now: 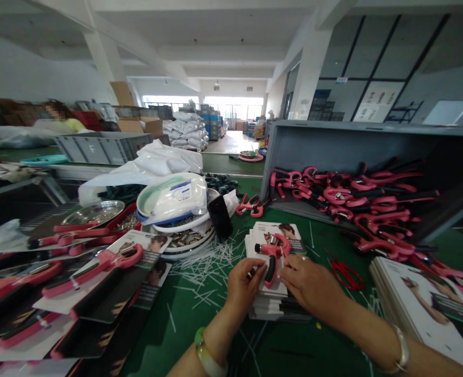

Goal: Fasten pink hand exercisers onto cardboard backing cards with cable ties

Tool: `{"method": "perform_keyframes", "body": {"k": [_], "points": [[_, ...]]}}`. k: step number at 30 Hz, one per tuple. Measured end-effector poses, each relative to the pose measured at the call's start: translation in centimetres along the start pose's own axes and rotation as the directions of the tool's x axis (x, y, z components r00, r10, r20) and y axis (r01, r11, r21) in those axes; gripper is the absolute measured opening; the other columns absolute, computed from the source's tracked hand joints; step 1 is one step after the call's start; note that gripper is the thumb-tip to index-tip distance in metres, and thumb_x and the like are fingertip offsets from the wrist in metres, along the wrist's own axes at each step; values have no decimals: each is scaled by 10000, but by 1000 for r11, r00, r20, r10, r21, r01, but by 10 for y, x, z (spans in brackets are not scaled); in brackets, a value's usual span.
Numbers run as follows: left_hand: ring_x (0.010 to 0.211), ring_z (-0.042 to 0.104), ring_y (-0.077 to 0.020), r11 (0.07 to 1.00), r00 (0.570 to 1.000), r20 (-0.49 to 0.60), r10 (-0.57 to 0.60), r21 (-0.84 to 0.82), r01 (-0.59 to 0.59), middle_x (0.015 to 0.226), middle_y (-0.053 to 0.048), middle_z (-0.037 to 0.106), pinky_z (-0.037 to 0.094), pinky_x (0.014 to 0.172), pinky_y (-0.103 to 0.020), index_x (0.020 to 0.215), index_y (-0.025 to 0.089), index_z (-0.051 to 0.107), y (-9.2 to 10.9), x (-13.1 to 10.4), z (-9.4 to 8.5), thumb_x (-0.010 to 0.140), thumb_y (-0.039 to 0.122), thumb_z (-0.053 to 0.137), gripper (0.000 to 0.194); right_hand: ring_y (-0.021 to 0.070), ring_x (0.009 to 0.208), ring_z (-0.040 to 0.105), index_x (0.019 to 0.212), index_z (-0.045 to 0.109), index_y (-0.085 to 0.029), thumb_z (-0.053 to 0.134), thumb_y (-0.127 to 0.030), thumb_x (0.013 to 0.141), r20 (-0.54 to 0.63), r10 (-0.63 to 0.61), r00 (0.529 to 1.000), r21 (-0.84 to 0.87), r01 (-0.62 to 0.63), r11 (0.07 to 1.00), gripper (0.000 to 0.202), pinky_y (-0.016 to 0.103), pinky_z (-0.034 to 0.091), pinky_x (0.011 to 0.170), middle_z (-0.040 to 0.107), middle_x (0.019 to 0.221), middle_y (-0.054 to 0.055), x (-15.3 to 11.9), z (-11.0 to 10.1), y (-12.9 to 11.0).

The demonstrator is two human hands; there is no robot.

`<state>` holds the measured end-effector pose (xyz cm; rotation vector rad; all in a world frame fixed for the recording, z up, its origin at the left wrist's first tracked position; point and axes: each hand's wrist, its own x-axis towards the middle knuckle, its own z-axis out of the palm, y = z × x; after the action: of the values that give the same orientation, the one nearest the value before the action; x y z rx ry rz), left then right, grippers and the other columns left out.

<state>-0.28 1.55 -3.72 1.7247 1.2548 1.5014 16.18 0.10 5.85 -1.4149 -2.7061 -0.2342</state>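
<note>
A pink-and-black plier-like tool (271, 262) lies on the top printed card (297, 236) of a stack in front of me. My left hand (244, 285) is at its left side, thumb and fingertips pinched together by the black grip; what is between them is too small to make out. From the right, my right hand (307, 283) bends its fingers against the pink handle. A thin white strip seems to show at those fingertips, though their grip is partly hidden. Loose white plastic strips (210, 267) are scattered left of the stack.
A grey crate (294, 141) of similar tools lies tipped at the right. Red scissors (347, 275) and another card stack (419, 309) are near my right arm. Carded tools (93, 277) pile up at the left, beside stacked basins (148, 201) and a black phone-like object (219, 217).
</note>
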Motion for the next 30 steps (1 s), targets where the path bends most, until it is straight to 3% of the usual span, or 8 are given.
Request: {"method": "perform_keyframes", "body": {"k": [6, 12, 21, 30], "points": [[795, 645, -133, 962, 975, -1, 223, 160, -220, 858, -40, 707, 518, 711, -226, 914, 198, 685, 4, 3, -2, 854, 165, 558, 145, 167, 845, 597, 902, 675, -223, 447, -275, 915, -237, 117, 964, 313, -38, 949, 234, 278, 457, 740, 659, 910, 47, -4, 27, -1], [755, 660, -109, 870, 920, 3, 391, 323, -371, 852, -26, 714, 510, 661, -179, 980, 235, 707, 3, 3, -4, 859, 141, 546, 223, 193, 847, 583, 887, 628, -197, 421, -287, 927, -335, 236, 912, 366, -104, 925, 229, 316, 453, 753, 651, 882, 58, -6, 43, -7], [744, 665, -90, 866, 958, 65, 278, 416, -279, 858, -10, 719, 482, 640, -146, 996, 280, 719, 5, 4, -8, 853, 139, 551, 262, 201, 841, 570, 895, 606, -206, 398, -281, 943, -260, 215, 941, 397, -98, 912, 226, 329, 442, 743, 636, 889, 52, -5, 41, -3], [695, 656, -98, 843, 923, 62, 379, 388, -372, 819, -16, 719, 469, 606, -158, 989, 260, 722, 3, 4, -7, 861, 151, 533, 253, 200, 887, 567, 912, 628, -202, 419, -292, 931, -137, 204, 969, 510, -108, 854, 228, 328, 421, 770, 631, 913, 55, -2, 31, 1]]}}
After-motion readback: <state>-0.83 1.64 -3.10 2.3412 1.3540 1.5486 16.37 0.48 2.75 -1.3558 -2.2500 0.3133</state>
